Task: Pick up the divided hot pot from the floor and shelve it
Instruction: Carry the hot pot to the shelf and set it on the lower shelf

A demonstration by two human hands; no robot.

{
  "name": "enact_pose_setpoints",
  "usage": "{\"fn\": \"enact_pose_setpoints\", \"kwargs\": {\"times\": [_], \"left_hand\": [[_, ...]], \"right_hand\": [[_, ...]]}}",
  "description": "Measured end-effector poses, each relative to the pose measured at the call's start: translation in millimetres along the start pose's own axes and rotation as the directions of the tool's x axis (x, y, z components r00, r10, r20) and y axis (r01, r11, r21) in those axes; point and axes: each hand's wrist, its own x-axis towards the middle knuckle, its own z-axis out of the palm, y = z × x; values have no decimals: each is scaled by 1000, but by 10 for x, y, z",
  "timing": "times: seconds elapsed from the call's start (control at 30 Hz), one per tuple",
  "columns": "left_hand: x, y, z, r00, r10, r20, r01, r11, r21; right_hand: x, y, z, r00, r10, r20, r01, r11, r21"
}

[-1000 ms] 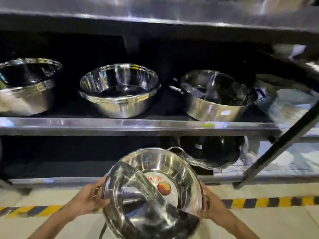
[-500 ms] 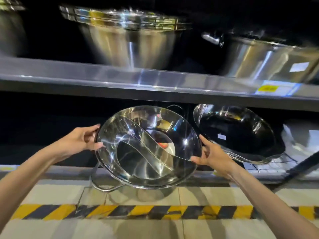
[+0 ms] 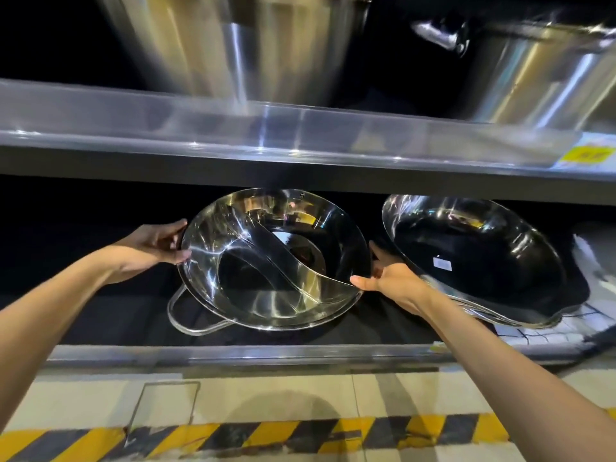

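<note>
One divided hot pot [image 3: 276,258] sits tilted on the bottom shelf [image 3: 233,353], its open face turned toward the camera, with a curved S-shaped divider [image 3: 266,241] splitting it into two compartments. One wire handle [image 3: 190,318] sticks out at its lower left edge. Two hands hold it by the rim. The left hand [image 3: 156,241] clasps the upper left rim, thumb on the near edge and the fingers [image 3: 175,226] curled around behind it. The right hand [image 3: 390,278] presses against the lower right rim, thumb touching the edge where the divider ends, the other fingers reaching up along the pot's outer wall; how tightly they close there cannot be told.

Just beyond the right hand's fingers, one dark-lined wok [image 3: 480,258] leans on the same shelf, tilted the same way, with a small white label inside it. It rests partly on a white wire rack [image 3: 546,331].

Above both hands runs the upper shelf [image 3: 266,135], a steel ledge with one yellow price tag [image 3: 583,156] at its right end. Two large steel vessels stand on it: a basin [image 3: 233,45] above the left hand and a pot [image 3: 540,68] above the right.

Below the arms, the pale tiled floor [image 3: 266,395] carries one band of yellow and black hazard tape [image 3: 266,438].
</note>
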Motion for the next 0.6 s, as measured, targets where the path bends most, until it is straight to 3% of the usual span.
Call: {"fn": "enact_pose_setpoints", "kwargs": {"times": [0.6], "left_hand": [[265, -355, 182, 985, -125, 119, 119, 991, 62]], "right_hand": [[243, 262, 63, 995, 98, 27, -98, 995, 29]]}}
